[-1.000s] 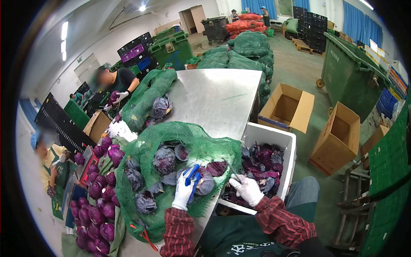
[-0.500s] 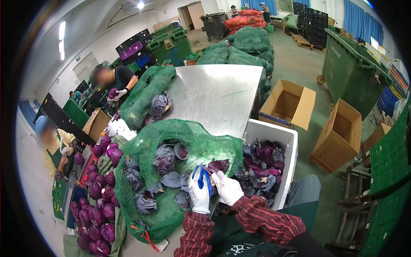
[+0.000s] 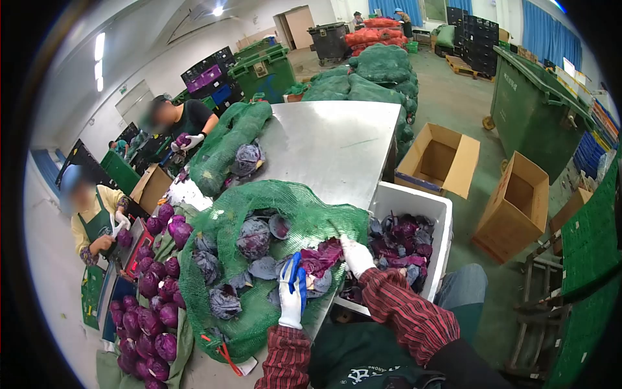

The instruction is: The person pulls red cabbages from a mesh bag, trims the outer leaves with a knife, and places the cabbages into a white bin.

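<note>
Cabbage (image 3: 319,286): on green net (image 3: 272,196). Left hand (image 3: 292,290): nine o'clock, against cabbage, grip unclear. Right hand (image 3: 356,255): two o'clock, beside purple leaf (image 3: 320,258), hold unclear. Risk: cabbage rolling, should left-hand bracing slip; leaf tearing if tugged.

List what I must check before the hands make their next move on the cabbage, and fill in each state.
1. Left hand on the cabbage: ok, its gloved fingers lie against it.
2. Right hand at the purple leaf: ok, it is at the leaf's right edge; how firm the hold is, cannot tell.
3. Right hand free of any tool: cannot tell, the fingertips are too small and blurred.
4. Netting out of the way: not ok, the green net bag spreads around the cabbage.
5. White box open beside the table: ok, with leaves in it.
</note>
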A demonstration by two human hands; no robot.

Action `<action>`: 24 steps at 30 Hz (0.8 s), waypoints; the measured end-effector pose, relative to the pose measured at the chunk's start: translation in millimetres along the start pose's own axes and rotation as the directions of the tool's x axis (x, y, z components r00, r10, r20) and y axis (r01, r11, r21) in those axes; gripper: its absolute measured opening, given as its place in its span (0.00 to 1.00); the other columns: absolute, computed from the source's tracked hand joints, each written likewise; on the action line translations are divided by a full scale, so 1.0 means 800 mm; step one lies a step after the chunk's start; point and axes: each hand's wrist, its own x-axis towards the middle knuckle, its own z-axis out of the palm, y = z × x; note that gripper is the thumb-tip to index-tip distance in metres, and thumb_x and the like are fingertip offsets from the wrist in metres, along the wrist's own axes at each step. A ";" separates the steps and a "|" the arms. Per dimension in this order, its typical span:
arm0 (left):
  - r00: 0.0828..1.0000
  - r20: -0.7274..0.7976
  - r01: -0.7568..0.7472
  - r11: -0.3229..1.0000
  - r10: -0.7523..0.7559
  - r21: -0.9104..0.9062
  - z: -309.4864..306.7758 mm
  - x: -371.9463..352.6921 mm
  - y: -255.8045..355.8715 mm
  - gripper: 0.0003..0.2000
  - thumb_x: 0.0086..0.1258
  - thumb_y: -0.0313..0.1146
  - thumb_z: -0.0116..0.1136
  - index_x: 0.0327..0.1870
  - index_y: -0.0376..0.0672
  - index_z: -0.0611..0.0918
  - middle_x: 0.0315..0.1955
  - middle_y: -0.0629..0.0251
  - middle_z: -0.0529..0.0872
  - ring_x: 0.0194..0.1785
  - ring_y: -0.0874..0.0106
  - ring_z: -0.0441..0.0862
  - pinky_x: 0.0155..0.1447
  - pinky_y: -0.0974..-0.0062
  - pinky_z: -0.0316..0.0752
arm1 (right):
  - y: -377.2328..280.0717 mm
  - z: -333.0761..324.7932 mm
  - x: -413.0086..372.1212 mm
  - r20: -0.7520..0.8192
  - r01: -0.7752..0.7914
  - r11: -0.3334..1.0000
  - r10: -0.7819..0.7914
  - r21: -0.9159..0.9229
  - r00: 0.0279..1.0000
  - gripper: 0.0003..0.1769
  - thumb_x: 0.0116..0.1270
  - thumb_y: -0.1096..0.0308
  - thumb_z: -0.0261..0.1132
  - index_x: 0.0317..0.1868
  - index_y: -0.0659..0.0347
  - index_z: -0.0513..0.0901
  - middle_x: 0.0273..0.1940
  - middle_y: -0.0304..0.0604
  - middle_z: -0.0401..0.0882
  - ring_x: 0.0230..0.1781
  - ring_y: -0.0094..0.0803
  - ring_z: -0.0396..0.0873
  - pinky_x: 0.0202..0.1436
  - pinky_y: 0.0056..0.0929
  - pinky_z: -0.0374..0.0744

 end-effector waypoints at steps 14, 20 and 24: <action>0.995 -0.078 -0.026 0.894 0.068 0.447 0.021 -0.008 -0.003 0.25 0.60 0.40 0.69 0.59 0.44 0.78 0.55 0.50 0.73 0.58 0.55 0.74 0.63 0.62 0.69 | -0.089 -0.027 -0.108 0.138 0.273 0.940 -0.249 -0.204 0.959 0.28 0.78 0.54 0.40 0.65 0.68 0.66 0.31 0.56 0.82 0.30 0.49 0.82 0.33 0.44 0.79; 0.994 -0.059 0.098 0.979 -0.089 0.178 0.025 -0.001 -0.023 0.24 0.62 0.35 0.68 0.58 0.37 0.76 0.56 0.54 0.76 0.62 0.60 0.73 0.67 0.65 0.66 | -0.079 -0.028 -0.072 0.005 0.051 0.993 -0.051 -0.104 0.999 0.31 0.78 0.47 0.39 0.46 0.65 0.80 0.29 0.54 0.81 0.31 0.48 0.82 0.36 0.42 0.79; 0.996 -0.004 0.087 0.996 -0.087 -0.025 0.009 -0.005 -0.030 0.24 0.65 0.34 0.66 0.60 0.37 0.75 0.58 0.58 0.77 0.62 0.67 0.73 0.69 0.68 0.65 | -0.026 -0.039 -0.037 0.115 -0.128 0.991 0.133 -0.049 0.984 0.36 0.77 0.42 0.36 0.32 0.62 0.79 0.15 0.48 0.76 0.23 0.47 0.80 0.34 0.43 0.78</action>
